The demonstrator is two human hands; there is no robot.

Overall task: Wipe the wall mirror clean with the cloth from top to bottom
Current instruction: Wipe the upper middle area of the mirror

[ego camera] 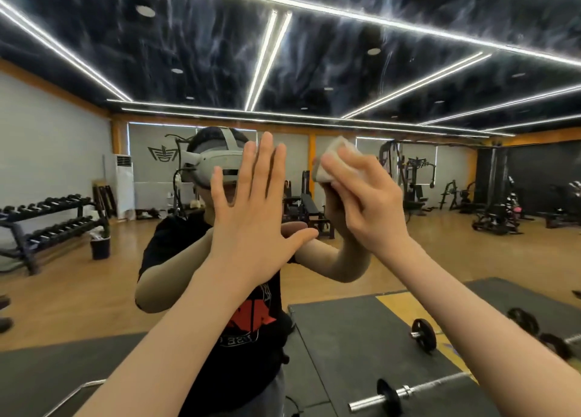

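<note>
The wall mirror (440,253) fills nearly the whole view and reflects a gym and a person wearing a headset. My left hand (251,215) lies flat against the glass with fingers straight and spread, meeting its own reflection. My right hand (364,202) presses a folded white cloth (338,158) against the mirror at about head height, fingers curled over it. Only the upper and left parts of the cloth show past my fingers. Smears streak the glass over the reflected ceiling.
In the reflection, a dumbbell rack (47,225) stands at the left and weight machines (415,177) at the back right. A barbell (418,388) lies on a dark floor mat (345,338) at the lower right. A dark bin (100,247) sits near the rack.
</note>
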